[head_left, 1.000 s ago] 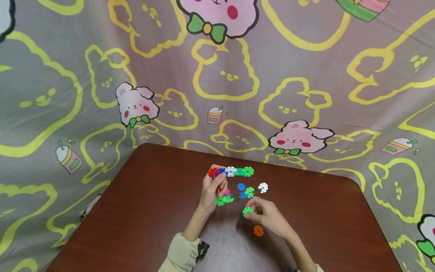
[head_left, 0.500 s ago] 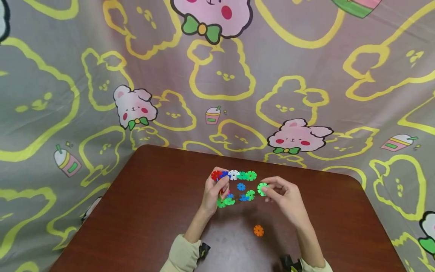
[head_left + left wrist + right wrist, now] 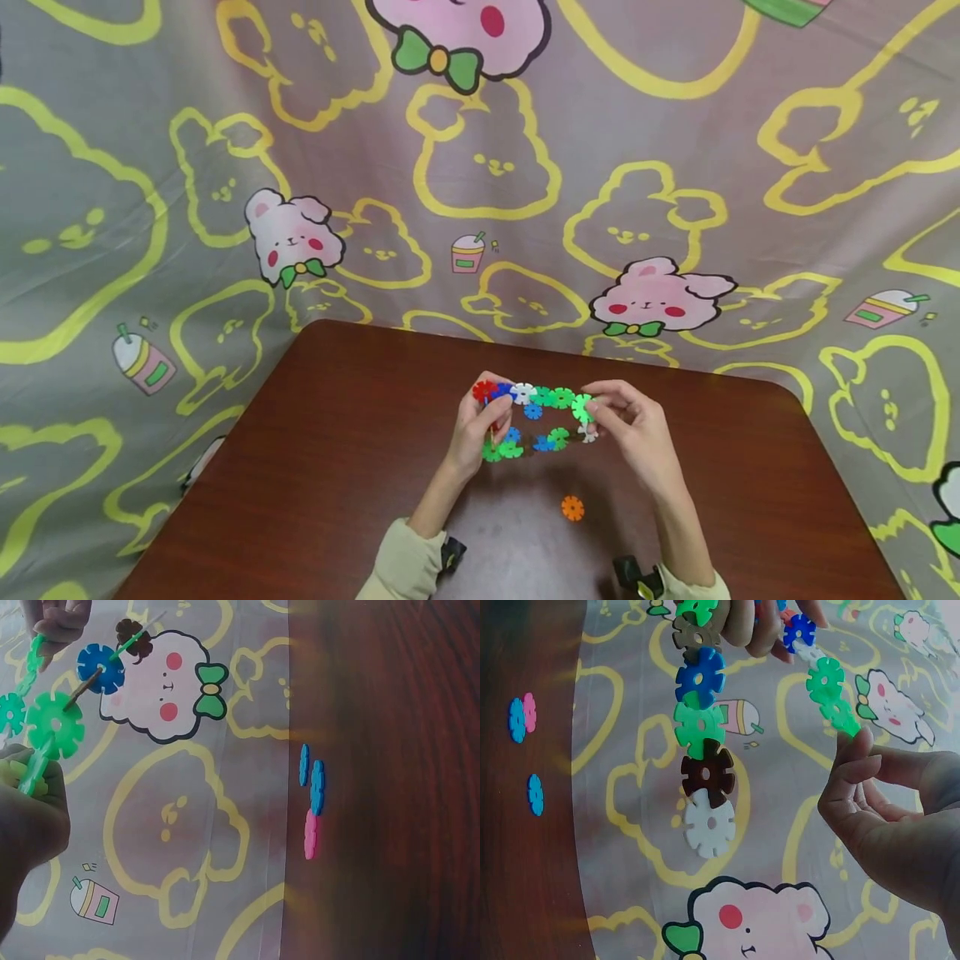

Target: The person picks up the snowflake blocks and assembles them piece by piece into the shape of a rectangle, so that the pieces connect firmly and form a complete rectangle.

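Note:
My left hand [image 3: 474, 429] grips a build of interlocking plastic snowflake discs by its left end, near a red disc [image 3: 484, 391]. Its upper row runs right through blue, white [image 3: 523, 394] and green discs. A lower row, seen in the right wrist view, has brown, blue [image 3: 700, 679], green, dark brown [image 3: 708, 773] and white [image 3: 710, 825] discs. Between thumb and fingers, my right hand [image 3: 633, 425] pinches a light green snowflake disc [image 3: 582, 407], right at the upper row's green end. The fingers partly cover that disc.
An orange disc [image 3: 572, 508] lies on the brown table [image 3: 360, 467] nearer the body. Beyond the build lie a loose blue disc [image 3: 304, 765] and a blue one [image 3: 318, 787] touching a pink disc [image 3: 310, 835]. A cartoon-printed cloth [image 3: 390, 150] hangs behind the table.
My right hand has carried the light green disc up and away from the body, then left to the upper row's end. My left hand has shifted slightly right with the build.

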Tool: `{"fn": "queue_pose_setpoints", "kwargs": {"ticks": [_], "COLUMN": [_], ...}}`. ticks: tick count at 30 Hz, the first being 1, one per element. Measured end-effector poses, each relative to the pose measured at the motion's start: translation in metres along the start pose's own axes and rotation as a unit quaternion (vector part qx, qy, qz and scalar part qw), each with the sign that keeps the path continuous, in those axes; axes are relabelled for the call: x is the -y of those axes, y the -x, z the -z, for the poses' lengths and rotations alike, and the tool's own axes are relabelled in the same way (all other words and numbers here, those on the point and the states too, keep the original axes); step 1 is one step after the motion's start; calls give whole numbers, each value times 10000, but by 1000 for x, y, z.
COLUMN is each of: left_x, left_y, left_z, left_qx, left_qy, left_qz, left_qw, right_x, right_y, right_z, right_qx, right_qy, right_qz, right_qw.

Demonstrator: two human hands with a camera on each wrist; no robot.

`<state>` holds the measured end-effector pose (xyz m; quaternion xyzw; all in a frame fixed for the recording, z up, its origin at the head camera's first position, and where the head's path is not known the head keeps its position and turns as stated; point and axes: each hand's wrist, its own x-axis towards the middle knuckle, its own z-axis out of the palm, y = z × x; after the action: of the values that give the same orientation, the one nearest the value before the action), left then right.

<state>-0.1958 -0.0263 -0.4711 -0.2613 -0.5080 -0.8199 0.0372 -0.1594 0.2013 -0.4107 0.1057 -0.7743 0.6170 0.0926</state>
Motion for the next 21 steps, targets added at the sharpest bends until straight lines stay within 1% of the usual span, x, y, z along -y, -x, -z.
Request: {"fn": "queue_pose_setpoints", "kwargs": {"ticks": [7,11,14,17,21], "left_x": [-1,-1,0,2,3], "left_y": [0,0,0,0,0], "left_z": [1,1,1,1,1], "left_qx": [208,296,387,550,732], "left_qy": [42,-3,-69,-127,-171], "left_qz": [-61,-69,-154,-299,-406], "left_qw": [9998,9995,9991,9980,9963], "right_x": [0,0,0,1,1], "right_y": [-1,-2,-2,-2,-1], "right_z": [0,0,1,1,-1], "right_qx": [-127,-95,-61,-32,-127], "right_qy": [-337,-516,-598,-652,-608], "right_qz": [-216,-362,-444,-517,-623], "right_qw": [9991,9980,9972,9965,9961]}}
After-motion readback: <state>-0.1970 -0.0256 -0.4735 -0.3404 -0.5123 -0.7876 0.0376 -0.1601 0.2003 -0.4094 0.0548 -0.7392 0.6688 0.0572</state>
